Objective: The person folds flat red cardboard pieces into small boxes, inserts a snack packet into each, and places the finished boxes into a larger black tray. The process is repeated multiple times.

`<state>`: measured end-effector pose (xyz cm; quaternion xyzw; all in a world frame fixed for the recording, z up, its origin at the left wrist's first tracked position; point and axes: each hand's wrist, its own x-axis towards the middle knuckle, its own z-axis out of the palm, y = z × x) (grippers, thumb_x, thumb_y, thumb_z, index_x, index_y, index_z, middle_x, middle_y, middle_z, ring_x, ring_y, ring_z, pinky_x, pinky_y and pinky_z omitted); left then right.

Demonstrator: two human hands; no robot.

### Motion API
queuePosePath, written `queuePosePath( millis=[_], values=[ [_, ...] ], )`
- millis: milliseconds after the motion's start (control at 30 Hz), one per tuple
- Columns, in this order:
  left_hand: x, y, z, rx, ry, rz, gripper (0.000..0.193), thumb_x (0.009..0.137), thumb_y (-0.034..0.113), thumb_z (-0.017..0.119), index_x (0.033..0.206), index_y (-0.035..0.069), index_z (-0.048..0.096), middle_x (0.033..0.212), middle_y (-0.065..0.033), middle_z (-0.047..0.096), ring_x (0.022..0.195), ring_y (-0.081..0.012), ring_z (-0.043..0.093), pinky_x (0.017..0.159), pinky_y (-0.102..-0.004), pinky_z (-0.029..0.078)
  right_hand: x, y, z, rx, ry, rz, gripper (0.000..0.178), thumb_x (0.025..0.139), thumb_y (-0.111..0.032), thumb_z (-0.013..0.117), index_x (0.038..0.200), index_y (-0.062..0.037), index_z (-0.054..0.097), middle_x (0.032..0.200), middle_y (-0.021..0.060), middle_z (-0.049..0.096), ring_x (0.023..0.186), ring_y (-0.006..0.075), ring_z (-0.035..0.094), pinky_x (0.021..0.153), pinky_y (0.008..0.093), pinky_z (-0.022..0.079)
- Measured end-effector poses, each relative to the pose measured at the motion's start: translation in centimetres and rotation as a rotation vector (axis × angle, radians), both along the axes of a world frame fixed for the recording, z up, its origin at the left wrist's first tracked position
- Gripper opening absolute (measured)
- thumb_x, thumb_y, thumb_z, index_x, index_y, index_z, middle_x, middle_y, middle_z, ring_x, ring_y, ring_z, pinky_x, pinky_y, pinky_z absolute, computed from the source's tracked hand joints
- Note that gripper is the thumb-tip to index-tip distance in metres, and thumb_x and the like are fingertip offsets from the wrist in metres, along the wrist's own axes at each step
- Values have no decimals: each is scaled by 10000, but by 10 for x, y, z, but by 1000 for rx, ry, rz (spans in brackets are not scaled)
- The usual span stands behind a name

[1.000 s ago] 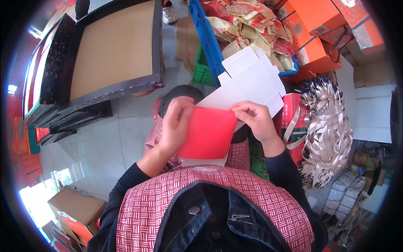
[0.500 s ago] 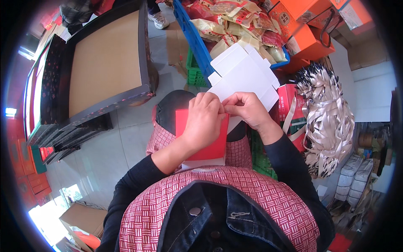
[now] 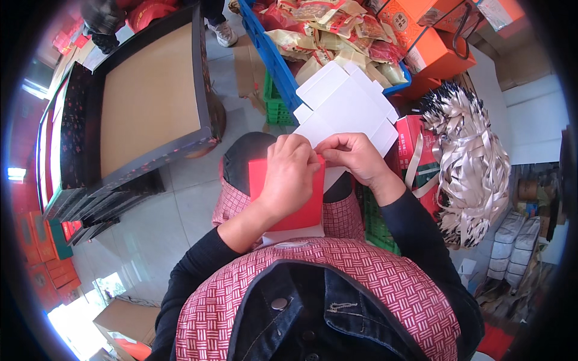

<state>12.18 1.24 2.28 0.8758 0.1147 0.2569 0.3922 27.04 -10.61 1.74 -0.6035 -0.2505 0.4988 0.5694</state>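
Observation:
A red cardboard box [image 3: 309,207] with a white lower end stands over my lap, against my checked apron. My left hand [image 3: 288,174] lies across its face, fingers bent over the far edge; their tips are partly hidden. At the far right corner my right hand [image 3: 358,159] pinches the edge between thumb and bent forefinger, close to the left fingertips. Just beyond both hands lies a flat white box blank [image 3: 346,108] with cut flaps, its near end hidden by the hands and the red box.
Behind the blank stands a blue crate [image 3: 274,57] of packaged bags, above a green crate [image 3: 277,102]. A large black-edged tray [image 3: 150,90] stands left. To the right are a bundle of cream ribbons [image 3: 472,165] and a red bag [image 3: 415,144]; orange boxes [image 3: 442,54] are stacked far right.
Both hands keep their grip at the box's far edge, with only slight finger movement. The whole view has shifted a little.

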Motion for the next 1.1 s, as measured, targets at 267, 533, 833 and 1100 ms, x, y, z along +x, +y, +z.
queuePosePath(
  millis=[267, 533, 833, 1100],
  values=[
    [1, -1, -3, 7, 44, 11, 112, 731, 46, 657, 795, 51, 565, 932, -95, 524, 939, -298, 491, 828, -406, 375, -15, -8, -5, 49, -226, -84, 102, 883, -39, 636, 951, 29, 670, 897, 47, 678, 840, 104, 621, 780, 246, 513],
    [1, -5, -6, -9, 93, 42, 104, 741, 47, 655, 802, 49, 572, 929, -102, 528, 940, -307, 494, 822, -410, 380, -25, -16, 2, 147, -427, -22, 104, 885, -24, 625, 974, 24, 648, 1034, 76, 642, 948, 133, 613, 828, 265, 515],
    [-47, 53, -9, -239, -31, 73, 236, 848, 103, 651, 1050, -8, 599, 1176, -170, 564, 1135, -318, 521, 963, -381, 413, -58, -19, -28, 219, -371, -265, 304, 874, 12, 631, 1174, 30, 583, 1234, 99, 565, 1130, 178, 562, 970, 290, 464],
    [-68, 35, -36, -844, -99, 111, 164, 921, 74, 595, 1062, -7, 617, 1022, -95, 645, 950, -192, 610, 894, -293, 463, -103, -9, -25, 284, -388, -379, 431, 883, 14, 617, 1299, 20, 502, 1371, 145, 461, 1275, 230, 456, 1064, 342, 383]
  ],
)
